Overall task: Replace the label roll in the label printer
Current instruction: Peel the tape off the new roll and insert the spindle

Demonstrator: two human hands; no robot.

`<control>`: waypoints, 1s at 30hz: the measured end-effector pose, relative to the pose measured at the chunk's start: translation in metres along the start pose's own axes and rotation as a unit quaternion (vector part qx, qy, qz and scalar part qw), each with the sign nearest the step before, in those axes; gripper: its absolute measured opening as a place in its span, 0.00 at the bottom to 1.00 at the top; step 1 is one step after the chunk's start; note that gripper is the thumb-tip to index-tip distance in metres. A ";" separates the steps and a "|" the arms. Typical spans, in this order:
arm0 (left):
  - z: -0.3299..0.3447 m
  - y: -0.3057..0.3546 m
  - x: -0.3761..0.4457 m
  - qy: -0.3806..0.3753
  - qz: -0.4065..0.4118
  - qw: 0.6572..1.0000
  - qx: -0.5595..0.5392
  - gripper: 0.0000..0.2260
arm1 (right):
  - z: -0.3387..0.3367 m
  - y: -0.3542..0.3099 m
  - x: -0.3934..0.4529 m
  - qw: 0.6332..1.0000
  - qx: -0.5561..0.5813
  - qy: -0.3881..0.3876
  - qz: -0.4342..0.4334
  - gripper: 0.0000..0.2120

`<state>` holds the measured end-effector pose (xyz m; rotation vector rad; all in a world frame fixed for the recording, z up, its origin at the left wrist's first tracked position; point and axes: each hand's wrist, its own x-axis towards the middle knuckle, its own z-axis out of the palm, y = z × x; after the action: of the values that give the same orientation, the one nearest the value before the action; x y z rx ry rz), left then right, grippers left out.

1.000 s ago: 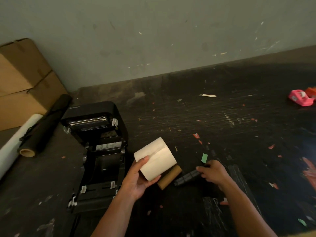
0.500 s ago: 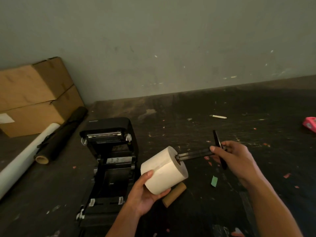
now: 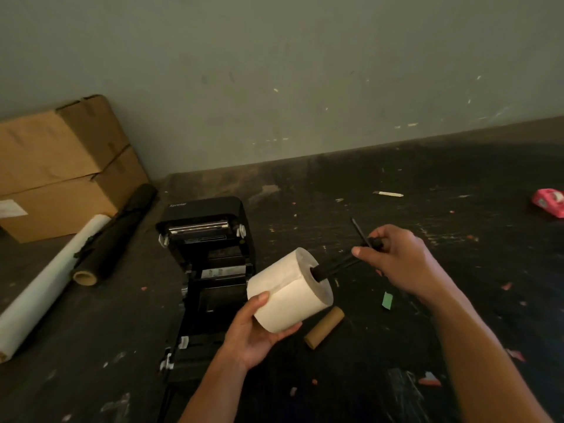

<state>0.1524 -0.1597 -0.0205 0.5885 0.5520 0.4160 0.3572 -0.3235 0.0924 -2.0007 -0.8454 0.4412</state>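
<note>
A black label printer [image 3: 210, 257] stands open on the dark table, its lid tipped back and its roll bay bare. My left hand [image 3: 259, 328] holds a full white label roll [image 3: 290, 294] just right of the printer, above the table. My right hand [image 3: 396, 261] grips a black spindle [image 3: 338, 267] by its flanged end, and the spindle's tip sits inside the roll's core hole. An empty brown cardboard core [image 3: 325, 328] lies on the table under the roll.
Two stacked cardboard boxes [image 3: 61, 166] stand at the back left. A black roll [image 3: 116, 236] and a white paper roll [image 3: 45, 288] lie beside them. A pink tape dispenser [image 3: 549, 203] sits far right. Paper scraps, one green [image 3: 387, 300], litter the table.
My right hand picked the spindle up from the table and brought its tip into the roll's core. My left hand lifted the roll slightly. The camera tilted upward.
</note>
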 end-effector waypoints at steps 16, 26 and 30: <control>0.003 0.011 -0.019 -0.048 -0.035 0.996 0.068 0.46 | 0.086 -0.013 -0.048 0.993 0.106 -0.001 0.042 0.10; -0.004 0.011 -0.016 -0.077 0.003 0.982 0.172 0.33 | 0.096 -0.021 -0.065 0.952 0.226 -0.074 0.192 0.48; 0.003 0.010 -0.018 -0.097 0.024 0.970 0.220 0.34 | 0.100 -0.015 -0.066 0.939 0.270 -0.045 0.208 0.53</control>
<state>0.1379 -0.1631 -0.0056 1.0593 0.4431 0.2770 0.2454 -0.3052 0.0500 -1.6353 -0.2910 0.9073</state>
